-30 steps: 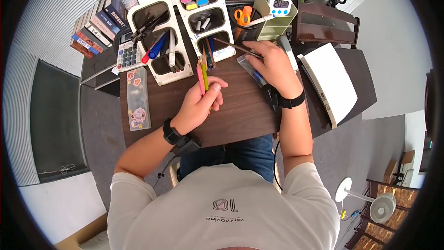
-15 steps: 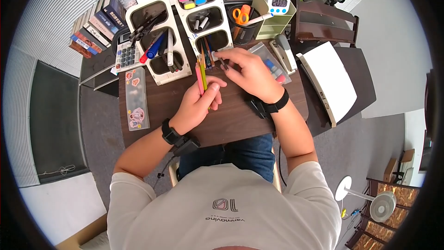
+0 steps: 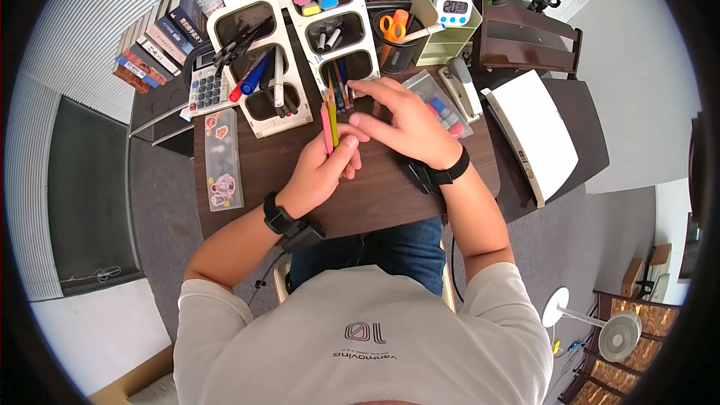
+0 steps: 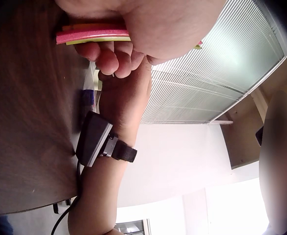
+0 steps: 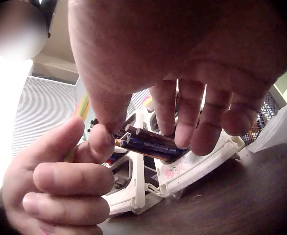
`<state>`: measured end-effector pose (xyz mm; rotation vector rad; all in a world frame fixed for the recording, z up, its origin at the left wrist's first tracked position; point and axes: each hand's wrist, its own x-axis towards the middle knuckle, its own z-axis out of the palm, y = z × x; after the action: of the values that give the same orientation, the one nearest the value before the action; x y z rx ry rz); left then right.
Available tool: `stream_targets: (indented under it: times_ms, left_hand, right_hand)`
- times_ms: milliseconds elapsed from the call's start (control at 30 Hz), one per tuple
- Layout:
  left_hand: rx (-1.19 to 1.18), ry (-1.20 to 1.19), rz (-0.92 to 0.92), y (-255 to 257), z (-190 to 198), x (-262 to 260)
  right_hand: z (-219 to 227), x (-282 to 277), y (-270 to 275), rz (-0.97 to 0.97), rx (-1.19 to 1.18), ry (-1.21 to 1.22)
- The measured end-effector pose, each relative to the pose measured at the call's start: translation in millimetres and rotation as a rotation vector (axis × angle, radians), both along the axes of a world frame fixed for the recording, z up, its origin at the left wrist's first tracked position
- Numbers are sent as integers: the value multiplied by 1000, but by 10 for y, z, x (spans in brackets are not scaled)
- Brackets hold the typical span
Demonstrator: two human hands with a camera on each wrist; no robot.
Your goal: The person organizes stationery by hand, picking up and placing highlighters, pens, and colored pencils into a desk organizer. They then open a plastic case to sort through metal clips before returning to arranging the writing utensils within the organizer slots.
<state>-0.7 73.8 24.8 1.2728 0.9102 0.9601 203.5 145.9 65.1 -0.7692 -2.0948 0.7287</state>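
Observation:
My left hand (image 3: 316,171) grips a small bundle of pencils, a pink pencil (image 3: 327,127) and a yellow-green pencil (image 3: 334,121) among them, points upward. In the left wrist view the pink pencil (image 4: 94,35) lies across the curled fingers. My right hand (image 3: 412,126) reaches in front of the right white organizer (image 3: 342,53), fingers extended and thumb apart, its thumb tip close to the left hand's fingers. Several dark pencils (image 5: 150,147) stick out of the organizer's lowest compartment, between thumb and fingers in the right wrist view.
Beside it stands the left white organizer (image 3: 295,60) with markers and scissors. A clear sticker-covered case (image 3: 223,157) lies at left. To the right are a clear pouch (image 3: 442,109), a stapler (image 3: 460,86), a black mesh holder (image 3: 397,56) and a timer (image 3: 454,7).
My right hand has come left from over the pouch to the right organizer's lowest compartment. The dark pencil it held has left its fingers, which have spread. The left hand keeps its place and its pencils.

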Motion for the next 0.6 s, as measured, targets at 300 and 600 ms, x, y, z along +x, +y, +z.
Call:
stream_targets:
  times_ms: [300, 600]
  left_hand:
    - [-3, 7, -7, -9, 36, 9]
    - [5, 17, 0, 1, 13, 3]
  right_hand:
    - [-117, 1, 69, 34, 33, -36]
    - [117, 28, -85, -26, -84, 7]
